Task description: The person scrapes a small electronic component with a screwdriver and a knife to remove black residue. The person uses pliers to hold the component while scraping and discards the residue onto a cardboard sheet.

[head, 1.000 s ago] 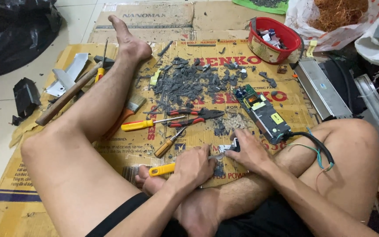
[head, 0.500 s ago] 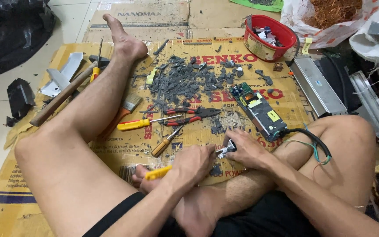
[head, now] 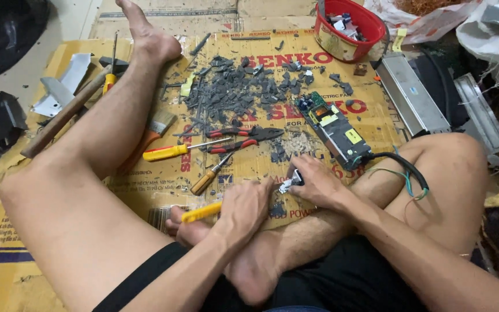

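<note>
Cardboard point(head: 342, 52) covers the floor; my left hand point(head: 248, 205) grips a yellow-handled screwdriver point(head: 202, 212), right hand point(head: 316, 182) pinches a small metal part point(head: 289, 184).

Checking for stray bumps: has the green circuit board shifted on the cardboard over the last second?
No. The green circuit board keeps its place beside the pile of grey fragments.

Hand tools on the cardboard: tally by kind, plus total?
Screwdrivers: 4, one yellow in the left hand, one yellow loose, one brown-handled, one by the hammer
Pliers: 1
Brush: 1
Hammer: 1
Total: 7
The right hand holds a small metal part, not counted.
</note>
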